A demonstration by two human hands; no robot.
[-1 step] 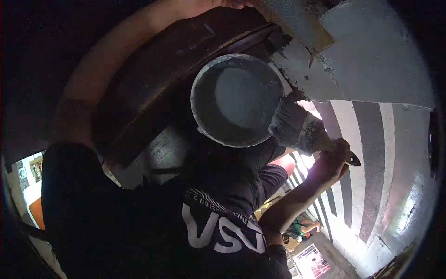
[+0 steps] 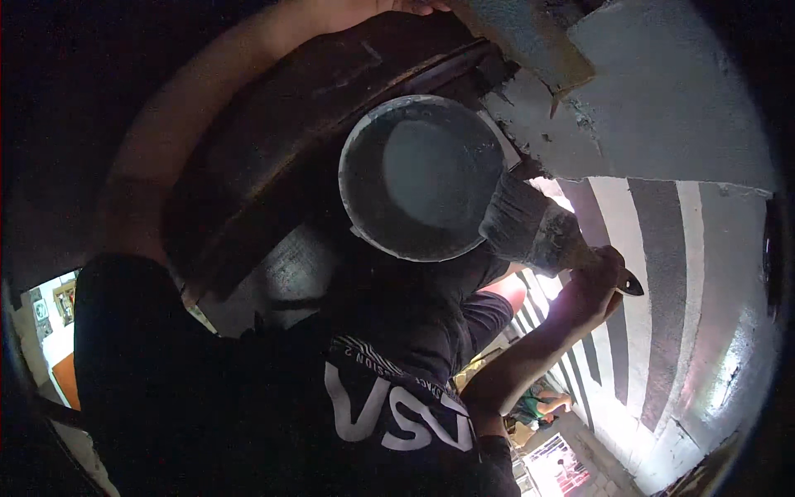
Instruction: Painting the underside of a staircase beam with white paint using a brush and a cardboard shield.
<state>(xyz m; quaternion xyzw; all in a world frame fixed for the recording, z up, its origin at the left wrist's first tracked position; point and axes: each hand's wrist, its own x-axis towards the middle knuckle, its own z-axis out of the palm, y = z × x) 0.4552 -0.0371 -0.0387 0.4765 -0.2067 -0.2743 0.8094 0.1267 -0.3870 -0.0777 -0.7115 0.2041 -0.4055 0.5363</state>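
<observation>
My right hand [image 2: 596, 286] is closed around the handle of a wide paintbrush [image 2: 538, 228], whose dark tip sticks out past my fingers. Its grey, paint-caked bristles touch the right rim of a round bucket [image 2: 351, 211]. Grey liquid [image 2: 426, 170] fills the bottom of the bucket. My left arm arcs up the left side, and my left hand [image 2: 418, 7] sits at the top edge of the view, beside a rusty, paint-stained bracket-like piece [image 2: 542, 50]. That hand is mostly cut off, so its grip does not show.
Behind the bucket runs a dark curved beam [image 2: 331, 108]. A grey-painted surface [image 2: 671, 91] with a ragged edge lies at upper right. Below it is a black-and-white striped wall [image 2: 658, 273]. Far off at lower right, another person [image 2: 542, 403] appears near a bright opening [image 2: 559, 468].
</observation>
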